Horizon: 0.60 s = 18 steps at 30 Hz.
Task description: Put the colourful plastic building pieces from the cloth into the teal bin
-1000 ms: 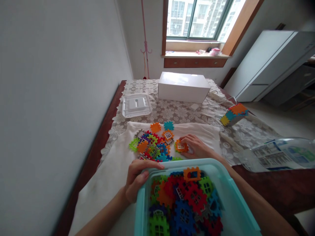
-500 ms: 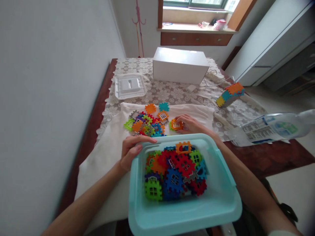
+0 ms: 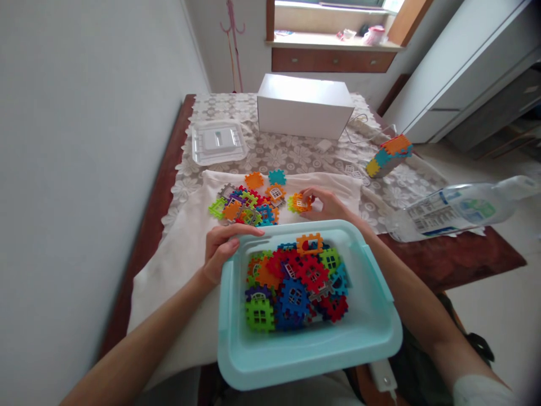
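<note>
Orange tile (image 3: 301, 203) | pinched by right hand (image 3: 327, 205) | left hand (image 3: 222, 250) grips bin (image 3: 372, 332) rim | tile pile (image 3: 247, 207) beside

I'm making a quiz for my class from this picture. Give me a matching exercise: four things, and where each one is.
Things:
1. left hand
2. right hand
3. white box
4. clear bottle

Places:
A. lying at the table's right edge
B. at the far end of the table
C. on the tub's far left corner
D. on an orange tile on the cloth

Pairs: 1-C, 2-D, 3-B, 4-A
</note>
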### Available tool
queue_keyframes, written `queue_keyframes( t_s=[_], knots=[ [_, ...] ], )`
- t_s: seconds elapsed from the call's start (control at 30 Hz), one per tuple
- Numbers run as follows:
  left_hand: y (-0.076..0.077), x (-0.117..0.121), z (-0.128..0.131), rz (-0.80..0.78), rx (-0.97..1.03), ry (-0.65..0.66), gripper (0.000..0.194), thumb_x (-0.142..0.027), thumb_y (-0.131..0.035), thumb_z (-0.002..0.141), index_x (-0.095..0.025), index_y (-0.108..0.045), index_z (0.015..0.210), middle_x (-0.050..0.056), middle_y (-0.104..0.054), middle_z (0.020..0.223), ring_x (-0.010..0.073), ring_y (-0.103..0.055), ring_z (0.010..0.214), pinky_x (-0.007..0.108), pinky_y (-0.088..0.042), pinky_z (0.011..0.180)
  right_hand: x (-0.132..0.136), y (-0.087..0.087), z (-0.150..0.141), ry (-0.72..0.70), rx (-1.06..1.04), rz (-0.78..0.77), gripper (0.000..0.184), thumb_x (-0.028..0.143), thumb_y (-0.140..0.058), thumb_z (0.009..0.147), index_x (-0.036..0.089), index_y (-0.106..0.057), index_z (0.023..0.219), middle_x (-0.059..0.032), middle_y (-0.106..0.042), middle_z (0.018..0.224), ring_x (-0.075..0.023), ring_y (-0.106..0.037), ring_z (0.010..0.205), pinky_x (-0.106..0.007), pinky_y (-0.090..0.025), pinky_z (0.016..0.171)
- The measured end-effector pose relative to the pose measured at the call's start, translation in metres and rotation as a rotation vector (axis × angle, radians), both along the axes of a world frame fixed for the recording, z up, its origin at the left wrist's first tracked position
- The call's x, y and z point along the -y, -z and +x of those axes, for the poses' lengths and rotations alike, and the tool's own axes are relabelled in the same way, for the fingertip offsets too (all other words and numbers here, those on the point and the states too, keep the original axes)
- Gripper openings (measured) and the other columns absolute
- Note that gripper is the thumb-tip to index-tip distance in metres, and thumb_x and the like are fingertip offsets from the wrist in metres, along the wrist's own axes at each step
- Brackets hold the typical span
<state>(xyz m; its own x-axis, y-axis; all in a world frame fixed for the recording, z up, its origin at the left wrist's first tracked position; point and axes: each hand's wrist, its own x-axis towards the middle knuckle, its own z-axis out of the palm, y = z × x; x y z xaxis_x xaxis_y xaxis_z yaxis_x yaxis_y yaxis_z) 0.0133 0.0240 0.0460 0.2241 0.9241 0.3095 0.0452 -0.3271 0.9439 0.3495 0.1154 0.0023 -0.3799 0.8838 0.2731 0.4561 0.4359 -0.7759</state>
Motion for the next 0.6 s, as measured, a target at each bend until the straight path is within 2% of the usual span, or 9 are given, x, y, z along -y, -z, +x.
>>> queue_keyframes(
  t_s=[0.1,0.2,0.27,0.3,0.37,0.43,0.5,0.57,0.6],
  knots=[
    [0.001,0.000,-0.001,0.015,-0.010,0.006,0.038,-0.045,-0.066,0.095,-0.021,-0.096,0.098,0.008,-0.087,0.083,0.0222,-0.068,0.062,0.036,-0.050,0.061,-0.001,-0.007,0.002,0.019,-0.316,-0.080,0.057,0.072,-0.093,0.078,0.027,-0.064,0.097,-0.0089,-0.079,0.118,-0.0256,-0.072,0.101,-0.045,-0.063,0.096],
    [0.002,0.000,-0.002,0.025,-0.020,0.005,0.038,-0.044,-0.066,0.096,-0.021,-0.096,0.098,0.009,-0.088,0.085,0.0235,-0.070,0.065,0.037,-0.051,0.062,0.012,-0.032,0.007,-0.019,-0.514,-0.127,0.065,0.081,-0.094,0.075,0.029,-0.065,0.101,-0.0087,-0.079,0.127,-0.0289,-0.075,0.112,-0.046,-0.063,0.100],
    [0.002,-0.001,-0.002,0.024,-0.016,0.013,0.038,-0.043,-0.065,0.096,-0.020,-0.096,0.100,0.009,-0.089,0.088,0.0244,-0.072,0.067,0.037,-0.052,0.062,0.023,-0.051,0.011,-0.147,-0.503,-0.154,0.061,0.078,-0.094,0.078,0.030,-0.068,0.104,-0.0084,-0.080,0.130,-0.0308,-0.076,0.115,-0.048,-0.062,0.102],
    [0.001,-0.001,-0.002,0.027,-0.011,0.022,0.038,-0.042,-0.065,0.096,-0.020,-0.096,0.100,0.009,-0.090,0.089,0.0243,-0.073,0.067,0.036,-0.052,0.063,0.028,-0.060,0.012,-0.255,-0.450,-0.166,0.058,0.078,-0.094,0.080,0.030,-0.072,0.105,-0.0093,-0.080,0.130,-0.0320,-0.077,0.116,-0.050,-0.062,0.103],
    [0.001,-0.001,-0.001,0.030,-0.002,0.037,0.037,-0.040,-0.065,0.097,-0.019,-0.096,0.102,0.009,-0.090,0.090,0.0234,-0.073,0.065,0.036,-0.052,0.062,0.033,-0.069,0.013,-0.460,-0.289,-0.198,0.063,0.087,-0.087,0.081,0.028,-0.079,0.105,-0.0131,-0.079,0.141,-0.0366,-0.076,0.125,-0.056,-0.060,0.110],
    [-0.001,-0.001,-0.001,0.039,0.011,0.055,0.037,-0.037,-0.065,0.096,-0.019,-0.096,0.103,0.009,-0.090,0.089,0.0226,-0.072,0.063,0.036,-0.050,0.061,0.032,-0.067,0.011,-0.499,-0.265,-0.223,0.077,0.100,-0.073,0.081,0.027,-0.082,0.102,-0.0152,-0.075,0.151,-0.0400,-0.073,0.132,-0.060,-0.058,0.115],
    [-0.002,-0.001,-0.001,0.039,0.024,0.060,0.036,-0.035,-0.064,0.096,-0.019,-0.096,0.103,0.009,-0.090,0.089,0.0227,-0.073,0.064,0.035,-0.050,0.061,0.026,-0.055,0.007,-0.366,-0.425,-0.230,0.085,0.108,-0.056,0.085,0.028,-0.081,0.100,-0.0149,-0.075,0.151,-0.0387,-0.074,0.129,-0.059,-0.061,0.112],
    [-0.002,-0.001,-0.001,0.037,0.022,0.046,0.035,-0.034,-0.064,0.095,-0.020,-0.096,0.103,0.008,-0.090,0.089,0.0231,-0.074,0.067,0.035,-0.051,0.063,0.017,-0.037,0.001,-0.202,-0.543,-0.196,0.080,0.102,-0.046,0.095,0.029,-0.078,0.104,-0.0147,-0.079,0.142,-0.0347,-0.077,0.119,-0.056,-0.065,0.104],
    [-0.002,-0.001,-0.001,0.037,0.017,0.036,0.035,-0.033,-0.064,0.095,-0.020,-0.096,0.103,0.008,-0.090,0.090,0.0234,-0.075,0.069,0.035,-0.052,0.064,0.012,-0.028,-0.002,-0.119,-0.510,-0.149,0.071,0.093,-0.048,0.101,0.029,-0.077,0.110,-0.0143,-0.080,0.139,-0.0329,-0.078,0.116,-0.054,-0.066,0.101]
  ],
)
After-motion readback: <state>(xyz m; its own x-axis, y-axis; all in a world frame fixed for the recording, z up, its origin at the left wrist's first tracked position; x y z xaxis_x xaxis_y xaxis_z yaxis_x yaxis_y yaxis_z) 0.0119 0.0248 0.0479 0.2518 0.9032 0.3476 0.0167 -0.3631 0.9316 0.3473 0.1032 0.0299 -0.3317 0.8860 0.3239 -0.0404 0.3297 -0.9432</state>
